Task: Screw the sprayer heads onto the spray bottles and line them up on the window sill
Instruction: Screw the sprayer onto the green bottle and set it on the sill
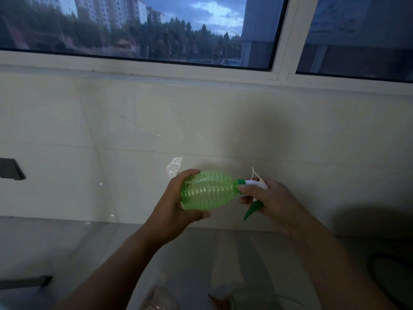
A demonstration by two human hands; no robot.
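We hold the bottle (207,190) sideways below the sill (156,70): our left hand (178,206) clamps its base steady so our right hand (266,198) can twist the sprayer (250,186) on its neck.

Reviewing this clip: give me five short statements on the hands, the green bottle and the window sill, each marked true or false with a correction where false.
1. The left hand holds the green bottle by its base end. True.
2. The bottle stands upright on the window sill. False: it is held sideways in the air, below the sill.
3. The right hand is at the sprayer head, by the bottle's neck. True.
4. The sprayer's trigger is red. False: it is green.
5. Finished bottles already line the sill. False: none shows on the visible stretch of the sill.
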